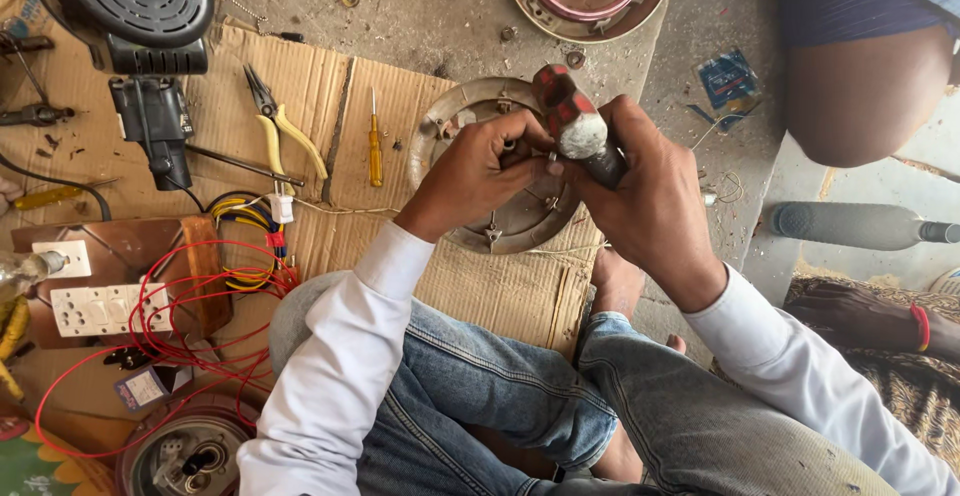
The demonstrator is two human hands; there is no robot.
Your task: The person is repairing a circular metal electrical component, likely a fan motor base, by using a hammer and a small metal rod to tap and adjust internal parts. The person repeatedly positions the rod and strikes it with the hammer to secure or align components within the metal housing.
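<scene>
On flattened cardboard (500, 296) over concrete floor, the right hand (640, 191) grips a red-handled screwdriver (578, 128); the left hand (480, 171), beside it, pinches the round metal plate (450, 121) beneath.

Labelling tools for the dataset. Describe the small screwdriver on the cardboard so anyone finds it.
Start at the cardboard sheet on the floor. Left of the round metal plate under the hands lies the screwdriver, pointing away. Its orange handle and straight single shaft separate it from the yellow-handled pliers to its left.
</scene>
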